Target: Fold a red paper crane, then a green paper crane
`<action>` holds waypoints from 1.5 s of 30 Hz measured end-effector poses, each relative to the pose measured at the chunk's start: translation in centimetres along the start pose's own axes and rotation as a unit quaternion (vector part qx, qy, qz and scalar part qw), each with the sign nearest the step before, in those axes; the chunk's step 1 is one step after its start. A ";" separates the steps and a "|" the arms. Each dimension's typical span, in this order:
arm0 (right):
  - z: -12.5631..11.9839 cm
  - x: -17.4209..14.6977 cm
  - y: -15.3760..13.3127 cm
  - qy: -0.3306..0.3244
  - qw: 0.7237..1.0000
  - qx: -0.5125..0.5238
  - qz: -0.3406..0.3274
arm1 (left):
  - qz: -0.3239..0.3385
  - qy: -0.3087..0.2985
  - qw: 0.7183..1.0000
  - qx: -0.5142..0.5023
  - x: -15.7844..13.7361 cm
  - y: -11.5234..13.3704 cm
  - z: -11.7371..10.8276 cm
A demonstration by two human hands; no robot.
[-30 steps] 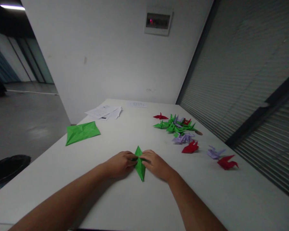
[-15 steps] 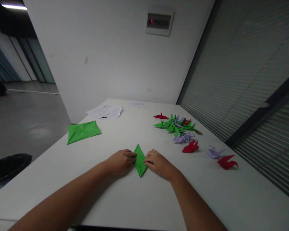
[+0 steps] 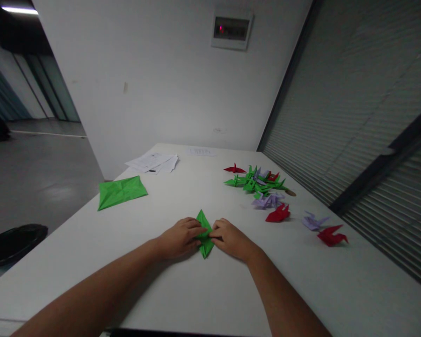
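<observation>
A diamond-shaped piece of folded green origami paper (image 3: 204,248) lies on the white table in front of me, one point facing away and one toward me. My left hand (image 3: 182,238) grips its left side, with the fingers reaching over the middle of the paper. At the right corner, my right hand (image 3: 228,238) pinches the edge between thumb and fingers. Both hands are closed on the paper, and their fingertips nearly meet. The hands cover the side corners of the diamond.
Green origami cranes (image 3: 256,185) are piled at the back right. Purple cranes (image 3: 314,221) and red cranes (image 3: 331,235) sit nearer. Creased green sheets (image 3: 122,191) lie on the left, printed papers (image 3: 152,163) behind. A black-lined bin (image 3: 14,243) stands beyond the left edge.
My left hand has shifted right, its fingers now over the middle of the green paper, covering more of its left side. My right hand stays at the right corner.
</observation>
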State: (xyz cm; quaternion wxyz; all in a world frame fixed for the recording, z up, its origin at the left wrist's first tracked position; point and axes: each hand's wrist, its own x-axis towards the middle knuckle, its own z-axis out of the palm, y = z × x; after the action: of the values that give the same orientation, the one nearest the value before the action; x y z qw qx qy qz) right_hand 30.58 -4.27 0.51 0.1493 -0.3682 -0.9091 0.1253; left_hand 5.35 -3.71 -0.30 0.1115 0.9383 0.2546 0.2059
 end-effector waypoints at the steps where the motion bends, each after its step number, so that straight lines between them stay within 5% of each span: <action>1: 0.0 0.0 0.0 0.000 1.000 0.001 0.000 | -0.002 0.003 1.000 -0.006 0.0 0.1 0.0; 11: 0.3 -0.1 0.3 0.001 1.000 0.002 0.015 | -0.041 -0.006 0.999 -0.009 -0.5 -0.8 -0.9; 21: 0.1 -0.2 0.0 0.000 1.000 0.010 0.021 | 0.004 -0.033 0.999 0.040 -0.9 -1.5 -2.1; 45: -0.1 -0.3 -0.1 -0.002 1.000 0.010 0.026 | -0.025 -0.047 0.998 0.033 -0.8 -1.6 -1.9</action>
State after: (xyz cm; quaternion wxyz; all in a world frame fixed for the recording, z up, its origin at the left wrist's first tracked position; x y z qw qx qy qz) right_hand 30.73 -4.52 0.62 0.1479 -0.3900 -0.8981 0.1392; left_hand 3.17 -2.62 0.62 0.0978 0.9433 0.2793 0.1505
